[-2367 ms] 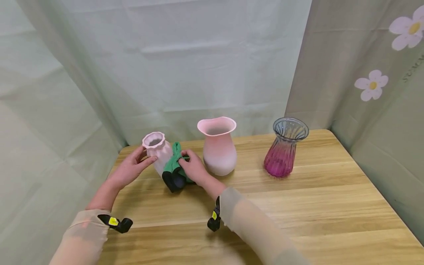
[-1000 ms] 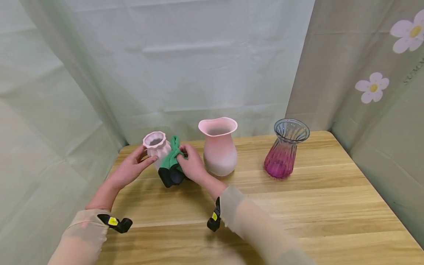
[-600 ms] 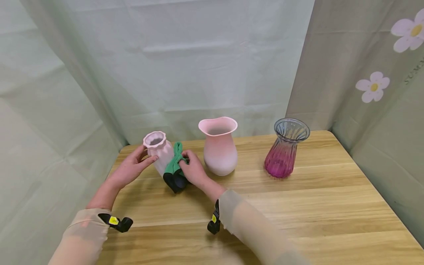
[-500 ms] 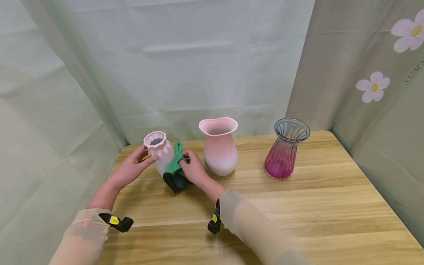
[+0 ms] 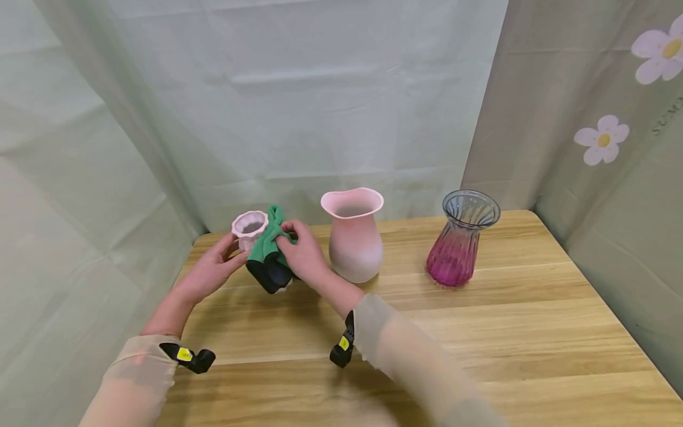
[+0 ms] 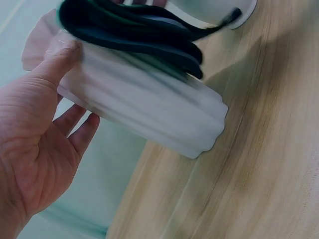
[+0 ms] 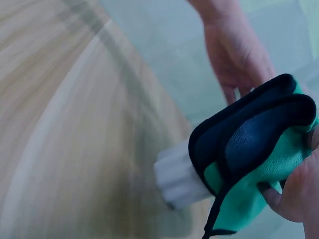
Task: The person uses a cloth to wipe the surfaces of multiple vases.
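My left hand (image 5: 212,270) grips a pale pink vase (image 6: 144,99) with a scalloped rim and fluted sides, thumb and fingers around its neck. The vase leans in the head view, its rim tipped to the left. A green cloth (image 5: 265,241) with dark edging is bunched in my right hand (image 5: 303,252), which pinches it against the vase's right side. In the right wrist view the folded cloth (image 7: 259,154) covers much of the vase, and only its base end (image 7: 179,174) shows. Part of the right fingers is hidden behind the cloth.
A pink-and-white vase with a flared rim (image 5: 354,246) stands just right of my right hand. Farther right stands a ribbed glass vase (image 5: 459,240), clear grey above and magenta below. All are on a wooden table (image 5: 480,356). Curtains (image 5: 320,107) hang behind and at both sides.
My right hand has slid the cloth up along the vase, toward its rim, after moving up and down it in the earlier frames. The left hand keeps its hold at the neck.
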`<state>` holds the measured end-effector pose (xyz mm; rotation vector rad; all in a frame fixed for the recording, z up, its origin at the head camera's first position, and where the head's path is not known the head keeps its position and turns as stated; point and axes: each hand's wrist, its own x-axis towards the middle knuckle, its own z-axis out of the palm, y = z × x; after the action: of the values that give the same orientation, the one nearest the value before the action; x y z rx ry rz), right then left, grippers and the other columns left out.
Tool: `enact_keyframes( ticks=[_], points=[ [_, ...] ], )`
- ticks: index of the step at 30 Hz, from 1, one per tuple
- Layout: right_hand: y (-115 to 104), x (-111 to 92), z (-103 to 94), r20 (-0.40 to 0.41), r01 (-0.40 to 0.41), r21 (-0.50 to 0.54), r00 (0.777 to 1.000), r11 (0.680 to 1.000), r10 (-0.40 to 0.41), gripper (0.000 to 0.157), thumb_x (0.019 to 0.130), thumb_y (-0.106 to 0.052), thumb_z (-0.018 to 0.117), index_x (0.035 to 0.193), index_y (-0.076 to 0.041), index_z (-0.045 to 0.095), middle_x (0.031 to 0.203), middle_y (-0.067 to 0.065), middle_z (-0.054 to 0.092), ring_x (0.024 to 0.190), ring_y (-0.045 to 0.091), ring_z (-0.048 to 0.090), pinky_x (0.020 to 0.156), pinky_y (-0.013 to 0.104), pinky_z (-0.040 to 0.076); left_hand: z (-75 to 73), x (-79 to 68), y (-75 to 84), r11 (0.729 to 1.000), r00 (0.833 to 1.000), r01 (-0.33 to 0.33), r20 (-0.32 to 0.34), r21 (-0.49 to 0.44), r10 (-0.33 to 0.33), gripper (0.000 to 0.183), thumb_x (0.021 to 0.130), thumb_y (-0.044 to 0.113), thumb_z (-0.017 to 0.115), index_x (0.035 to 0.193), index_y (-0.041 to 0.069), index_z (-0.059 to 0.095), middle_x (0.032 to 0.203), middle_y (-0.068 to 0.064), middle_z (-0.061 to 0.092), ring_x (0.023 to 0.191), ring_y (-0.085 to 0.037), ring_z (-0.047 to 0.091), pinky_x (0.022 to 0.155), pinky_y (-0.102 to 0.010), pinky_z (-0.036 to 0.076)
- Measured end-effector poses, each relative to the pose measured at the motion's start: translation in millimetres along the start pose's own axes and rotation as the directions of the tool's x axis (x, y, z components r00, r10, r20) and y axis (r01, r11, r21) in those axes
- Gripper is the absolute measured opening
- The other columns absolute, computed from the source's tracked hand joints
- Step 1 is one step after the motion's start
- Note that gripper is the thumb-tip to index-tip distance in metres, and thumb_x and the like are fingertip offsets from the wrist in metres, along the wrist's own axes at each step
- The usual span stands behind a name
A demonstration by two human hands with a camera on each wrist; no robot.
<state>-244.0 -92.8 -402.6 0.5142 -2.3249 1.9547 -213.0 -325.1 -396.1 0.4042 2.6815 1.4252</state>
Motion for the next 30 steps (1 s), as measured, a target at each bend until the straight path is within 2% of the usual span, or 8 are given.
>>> enact_keyframes(
  ticks=[4, 9, 12, 15, 19, 24, 30],
  points=[
    [-7.2, 0.6, 1.0, -0.015, 0.025, -0.029, 1.0, 0.999, -0.026, 0.02, 0.1, -0.018, 0.063, 0.117, -0.009, 0.066, 0.117, 0.001, 0.063, 0.11, 0.015, 0.059, 0.095, 0.028, 0.05, -0.3, 0.3, -0.7, 1.0, 1.0, -0.014, 0.014, -0.023, 0.015, 0.071, 0.107, 0.031, 0.056, 0.166, 0.025, 0.017, 0.166, -0.015, 0.023, 0.149, -0.038, 0.027, 0.101, -0.014, 0.042],
    [-7.9, -0.6, 4.1, -0.037, 0.053, -0.06, 0.998, 0.997, -0.055, 0.021, 0.101, -0.016, 0.063, 0.12, -0.007, 0.066, 0.12, 0.005, 0.063, 0.11, 0.017, 0.059, 0.095, 0.028, 0.049, -1.6, 0.1, -0.2, 1.0, 1.0, -0.018, 0.009, -0.014, 0.018, 0.07, 0.107, 0.032, 0.056, 0.165, 0.027, 0.018, 0.166, -0.013, 0.025, 0.149, -0.037, 0.028, 0.099, -0.012, 0.041],
    [-7.1, -0.8, 4.9, -0.035, 0.081, -0.097, 0.996, 0.992, -0.085, 0.02, 0.103, -0.015, 0.061, 0.12, -0.005, 0.065, 0.122, 0.008, 0.062, 0.112, 0.019, 0.059, 0.097, 0.028, 0.049, -2.5, -0.6, 0.2, 1.0, 1.0, -0.005, 0.004, 0.009, 0.005, 0.069, 0.107, 0.033, 0.056, 0.165, 0.028, 0.018, 0.165, -0.011, 0.027, 0.149, -0.036, 0.029, 0.101, -0.018, 0.042],
    [-5.9, -2.3, 1.7, -0.023, 0.078, -0.097, 0.996, 0.992, -0.08, 0.02, 0.104, -0.013, 0.058, 0.122, -0.004, 0.062, 0.123, 0.009, 0.062, 0.115, 0.02, 0.058, 0.099, 0.029, 0.048, -1.9, -0.7, 1.2, 1.0, 1.0, 0.006, 0.003, 0.022, -0.006, 0.07, 0.107, 0.034, 0.056, 0.165, 0.027, 0.018, 0.164, -0.012, 0.029, 0.149, -0.036, 0.03, 0.107, -0.032, 0.044],
    [-6.2, -6.4, -9.1, -0.019, 0.063, -0.037, 0.998, 0.997, -0.064, 0.02, 0.105, -0.012, 0.056, 0.123, -0.004, 0.06, 0.124, 0.009, 0.063, 0.118, 0.021, 0.058, 0.101, 0.031, 0.048, 0.3, 0.4, 3.0, 1.0, 1.0, 0.007, 0.0, 0.003, -0.007, 0.071, 0.106, 0.036, 0.058, 0.165, 0.028, 0.02, 0.163, -0.011, 0.032, 0.148, -0.035, 0.032, 0.111, -0.051, 0.04],
    [-7.7, -13.1, -25.3, -0.024, 0.099, 0.018, 0.995, 0.995, -0.098, 0.018, 0.105, -0.013, 0.057, 0.121, -0.006, 0.061, 0.123, 0.007, 0.064, 0.121, 0.021, 0.058, 0.102, 0.033, 0.047, 2.1, 0.4, 2.8, 1.0, 1.0, -0.009, -0.002, -0.018, 0.009, 0.07, 0.106, 0.033, 0.059, 0.164, 0.03, 0.021, 0.163, -0.007, 0.031, 0.148, -0.034, 0.031, 0.111, -0.056, 0.038],
    [-4.5, -17.9, -35.8, -0.029, 0.122, 0.011, 0.992, 0.992, -0.122, 0.015, 0.104, -0.011, 0.058, 0.118, -0.006, 0.062, 0.119, 0.006, 0.065, 0.119, 0.02, 0.058, 0.103, 0.034, 0.047, 3.5, -0.6, 4.5, 1.0, 1.0, -0.019, 0.002, -0.021, 0.019, 0.07, 0.106, 0.031, 0.059, 0.164, 0.031, 0.021, 0.164, -0.005, 0.029, 0.149, -0.034, 0.03, 0.112, -0.057, 0.036]
  ],
)
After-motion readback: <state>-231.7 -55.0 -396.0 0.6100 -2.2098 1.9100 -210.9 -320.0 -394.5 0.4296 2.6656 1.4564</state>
